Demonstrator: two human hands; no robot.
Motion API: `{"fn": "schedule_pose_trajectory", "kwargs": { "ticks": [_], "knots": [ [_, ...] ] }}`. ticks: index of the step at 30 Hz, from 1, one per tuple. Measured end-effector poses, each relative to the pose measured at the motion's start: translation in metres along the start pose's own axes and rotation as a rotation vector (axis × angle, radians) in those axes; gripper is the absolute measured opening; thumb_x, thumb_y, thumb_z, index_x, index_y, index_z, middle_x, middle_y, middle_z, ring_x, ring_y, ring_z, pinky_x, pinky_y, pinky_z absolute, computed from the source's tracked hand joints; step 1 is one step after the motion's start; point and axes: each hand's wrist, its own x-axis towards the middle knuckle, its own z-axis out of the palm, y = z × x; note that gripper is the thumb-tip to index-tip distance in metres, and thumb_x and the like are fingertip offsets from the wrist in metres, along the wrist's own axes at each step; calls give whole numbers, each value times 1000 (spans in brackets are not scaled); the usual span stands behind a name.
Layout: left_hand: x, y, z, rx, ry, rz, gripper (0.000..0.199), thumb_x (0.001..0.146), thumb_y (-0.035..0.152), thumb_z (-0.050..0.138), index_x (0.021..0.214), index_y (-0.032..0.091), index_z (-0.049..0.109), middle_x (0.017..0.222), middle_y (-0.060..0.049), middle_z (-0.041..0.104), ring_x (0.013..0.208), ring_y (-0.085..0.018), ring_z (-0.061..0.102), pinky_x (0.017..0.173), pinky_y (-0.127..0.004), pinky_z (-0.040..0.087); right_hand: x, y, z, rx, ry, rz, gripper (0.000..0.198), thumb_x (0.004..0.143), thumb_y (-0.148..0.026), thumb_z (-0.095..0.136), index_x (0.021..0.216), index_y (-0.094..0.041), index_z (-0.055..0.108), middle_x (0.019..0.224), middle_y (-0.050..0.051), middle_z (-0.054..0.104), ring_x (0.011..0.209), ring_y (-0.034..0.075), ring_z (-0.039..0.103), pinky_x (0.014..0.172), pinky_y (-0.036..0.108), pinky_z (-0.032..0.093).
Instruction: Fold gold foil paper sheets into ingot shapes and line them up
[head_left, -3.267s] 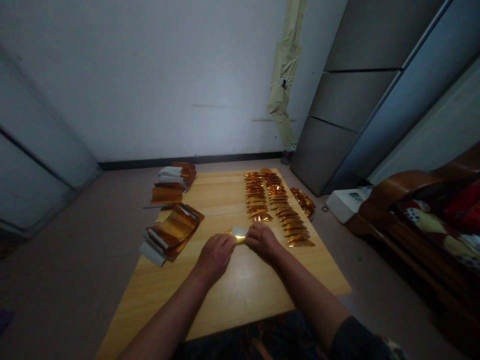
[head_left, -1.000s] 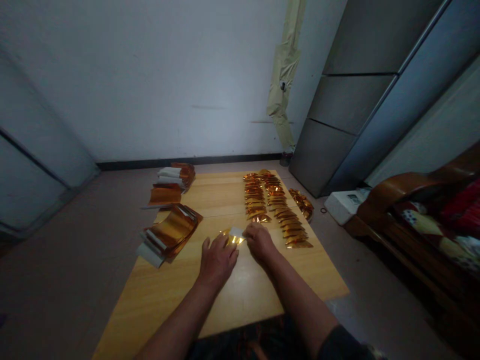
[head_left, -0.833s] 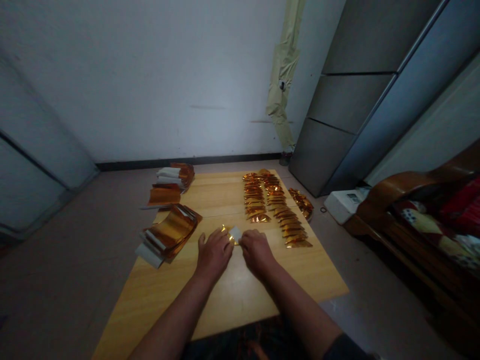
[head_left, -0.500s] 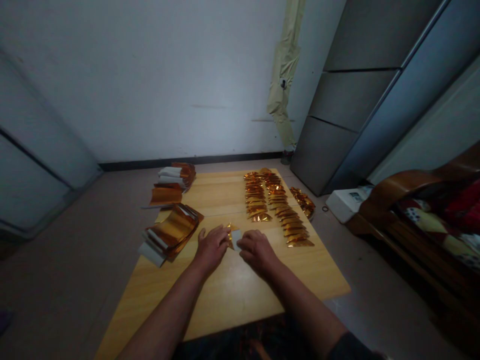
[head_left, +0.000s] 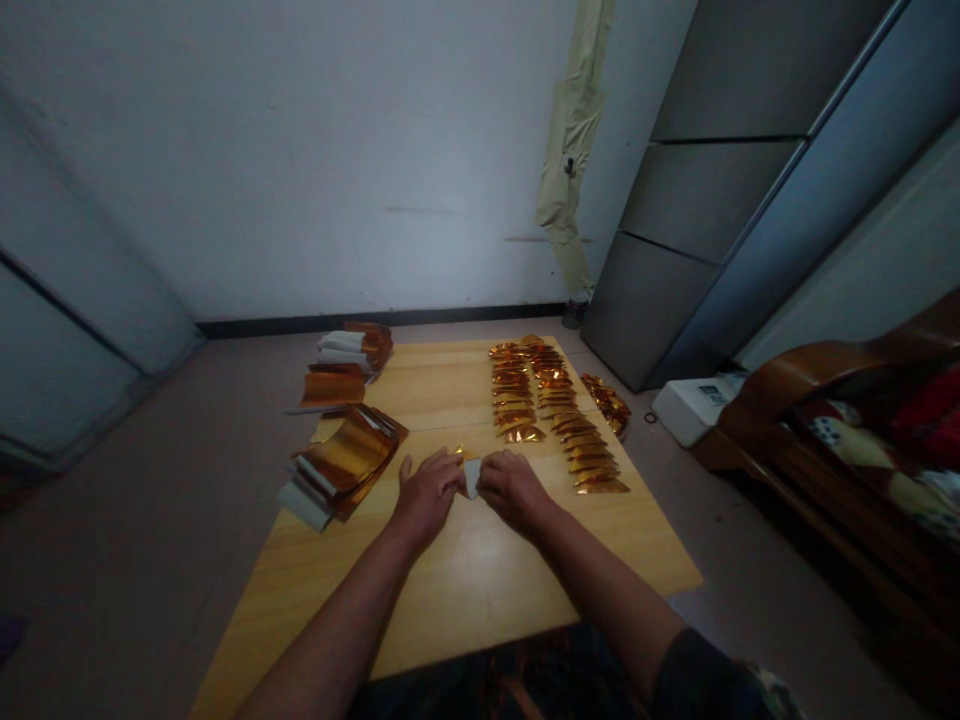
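Observation:
A small sheet of gold foil paper (head_left: 472,478), its pale back showing, lies partly folded on the table between my hands. My left hand (head_left: 431,490) is closed on its left side, where a bit of gold shows by the fingertips. On the opposite edge, my right hand (head_left: 516,487) pinches the paper with curled fingers. Left of my left hand lies a loose stack of gold foil sheets (head_left: 352,450). Beyond my right hand, folded gold foil pieces (head_left: 514,390) stand in overlapping rows, with another row (head_left: 589,450) running toward the right edge.
The wooden table (head_left: 465,590) fills the middle. More foil sheets (head_left: 334,385) sit at its far left corner. Past the right edge is a heap of folded gold pieces (head_left: 607,400). A white box (head_left: 690,408), a grey refrigerator (head_left: 667,230) and a wooden sofa (head_left: 750,430) stand to the right.
My left hand's fingers have come further over the paper's gold side, so less gold shows. My right hand has risen slightly, still at the right edge. The stacks and rows are unchanged.

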Motion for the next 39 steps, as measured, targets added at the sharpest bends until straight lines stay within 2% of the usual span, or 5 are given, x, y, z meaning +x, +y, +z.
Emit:
{"fn": "schedule_pose_trajectory", "kwargs": {
  "ticks": [7,12,15,23,39],
  "knots": [
    [0,0,-2,5,-43,3,28,85,17,44,78,31,67,135,6,60,138,-24,37,110,-65,6,3,-10,-2,334,36,-60,16,90,-13,53,89,-21,67,90,3,59,83,14,54,76,23,43],
    [-2,5,-6,-6,-55,-9,17,81,21,49,79,28,64,136,5,59,139,-26,36,110,-66,4,1,-10,-2,507,67,-57,28,80,-1,51,93,-20,67,96,3,63,93,14,58,84,25,46],
    [-3,7,-6,-19,-43,-19,8,78,24,55,77,27,63,136,3,58,138,-27,37,111,-66,3,-1,-3,2,483,71,-40,34,76,2,50,94,-20,69,101,4,65,96,15,59,86,27,47],
    [-1,6,-6,-32,-46,-35,5,75,24,58,75,27,63,135,3,59,137,-28,38,111,-66,6,3,4,1,296,32,11,15,78,-10,65,82,-22,74,103,3,64,98,16,58,88,27,45],
    [0,8,-7,-35,-51,-33,3,75,30,63,74,27,64,135,3,59,137,-30,37,110,-68,3,9,0,-4,464,-56,119,4,79,-21,71,78,-23,74,93,-2,61,84,11,59,75,21,43]
  ]
}}
